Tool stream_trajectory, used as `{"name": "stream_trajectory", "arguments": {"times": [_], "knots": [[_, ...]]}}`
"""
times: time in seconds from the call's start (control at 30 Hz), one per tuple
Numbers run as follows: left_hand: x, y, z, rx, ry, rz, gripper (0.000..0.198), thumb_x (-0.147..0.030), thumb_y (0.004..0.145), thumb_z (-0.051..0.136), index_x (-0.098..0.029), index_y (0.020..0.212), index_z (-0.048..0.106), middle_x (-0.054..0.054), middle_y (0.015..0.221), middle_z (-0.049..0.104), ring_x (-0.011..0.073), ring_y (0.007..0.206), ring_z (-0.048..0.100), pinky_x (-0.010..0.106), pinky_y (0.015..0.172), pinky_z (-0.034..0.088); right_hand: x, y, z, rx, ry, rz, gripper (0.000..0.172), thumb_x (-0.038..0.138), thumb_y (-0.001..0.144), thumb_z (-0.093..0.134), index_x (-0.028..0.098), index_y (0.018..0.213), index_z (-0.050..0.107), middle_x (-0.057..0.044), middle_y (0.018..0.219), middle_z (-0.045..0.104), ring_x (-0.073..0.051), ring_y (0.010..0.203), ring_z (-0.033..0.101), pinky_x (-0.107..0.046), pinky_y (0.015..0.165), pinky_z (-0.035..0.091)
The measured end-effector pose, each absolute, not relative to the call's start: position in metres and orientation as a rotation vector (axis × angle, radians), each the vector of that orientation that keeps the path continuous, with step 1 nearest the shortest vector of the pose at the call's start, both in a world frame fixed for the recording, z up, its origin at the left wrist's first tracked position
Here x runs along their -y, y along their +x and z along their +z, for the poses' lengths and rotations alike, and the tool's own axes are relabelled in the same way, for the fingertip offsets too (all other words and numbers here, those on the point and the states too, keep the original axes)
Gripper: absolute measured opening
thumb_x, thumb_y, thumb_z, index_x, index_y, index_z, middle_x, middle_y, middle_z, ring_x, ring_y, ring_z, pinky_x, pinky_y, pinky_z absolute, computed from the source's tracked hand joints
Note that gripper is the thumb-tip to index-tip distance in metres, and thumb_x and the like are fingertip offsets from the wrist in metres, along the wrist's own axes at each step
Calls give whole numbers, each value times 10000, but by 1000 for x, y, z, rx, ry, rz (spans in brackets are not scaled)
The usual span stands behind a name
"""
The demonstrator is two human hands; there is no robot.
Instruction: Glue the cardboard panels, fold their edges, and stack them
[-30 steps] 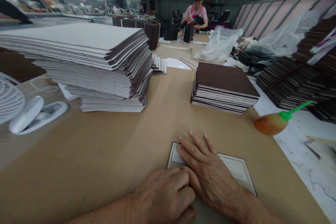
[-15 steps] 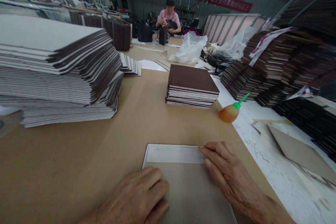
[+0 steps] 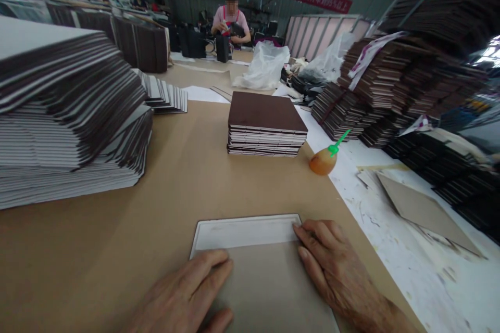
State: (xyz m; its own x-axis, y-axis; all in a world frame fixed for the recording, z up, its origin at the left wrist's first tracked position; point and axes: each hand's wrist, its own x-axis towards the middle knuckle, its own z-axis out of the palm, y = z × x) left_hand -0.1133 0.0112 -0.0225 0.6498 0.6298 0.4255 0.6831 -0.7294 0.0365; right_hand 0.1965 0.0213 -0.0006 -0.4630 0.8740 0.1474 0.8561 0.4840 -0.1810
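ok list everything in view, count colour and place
panel: one, white under a grey sheet, near edge, beneath both hands
small board stack: one, brown top, table centre
big board stack: one, white and brown, left
bottle: one, orange, green nozzle, right of small board stack
dark stacks: several, brown, right
plastic bags: two, clear, far
person: one, pink top, far end
left hand: one, flat on grey sheet
right hand: one, flat on panel's right side

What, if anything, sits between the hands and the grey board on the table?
Nothing visible. The left hand lies flat on the grey board. The right hand rests along the board's right edge, with its fingertips at the white strip showing beyond it.
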Motion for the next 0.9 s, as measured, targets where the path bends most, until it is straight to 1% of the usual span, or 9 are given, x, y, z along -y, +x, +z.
{"name": "stream_trajectory", "arguments": {"times": [0.13,0.3,0.43,0.53,0.7,0.9], "knots": [[-15,-114,-23,988,-2716,-642,342,-377,922,422,-166,1136,584,86,1099,681,163,928,685,221,742,578,-21,195,-2,2504,-1497,64,368,244,959,469,102,1285,565,-131,1118,556,-268,1007,462,-471,889,427],[-14,-117,-24,970,-2718,-566,350,-356,881,501,-162,1159,590,98,1168,662,184,1004,668,247,781,581,-20,192,-2,2500,-1484,-33,362,235,945,493,82,1261,578,-135,1103,571,-278,983,456,-483,865,402],[-14,-116,-20,973,-2727,-560,328,-337,885,487,-161,1140,597,101,1146,671,181,978,678,246,760,588,-21,192,-1,2498,-1466,-81,347,228,939,499,78,1239,589,-139,1100,579,-285,983,455,-486,864,389],[-15,-114,-17,974,-2753,-575,310,-323,887,466,-169,1120,600,90,1098,685,166,927,690,226,728,589,-23,195,-2,2456,-1474,-79,343,236,946,494,99,1249,579,-141,1161,554,-281,1012,448,-480,885,379],[-14,-112,-18,1006,-2742,-613,303,-311,898,435,-178,1121,590,85,1085,682,166,909,692,228,712,590,-23,196,-3,2526,-1435,-54,439,303,942,511,160,1357,498,-129,1299,494,-307,1104,407,-497,919,346],[-14,-114,-21,1005,-2793,-604,309,-300,869,482,-174,1131,588,86,1102,669,168,933,683,221,733,586,-24,195,-4,2555,-1452,-56,435,317,945,508,155,1349,516,-113,1312,513,-304,1114,397,-481,938,328]]}}
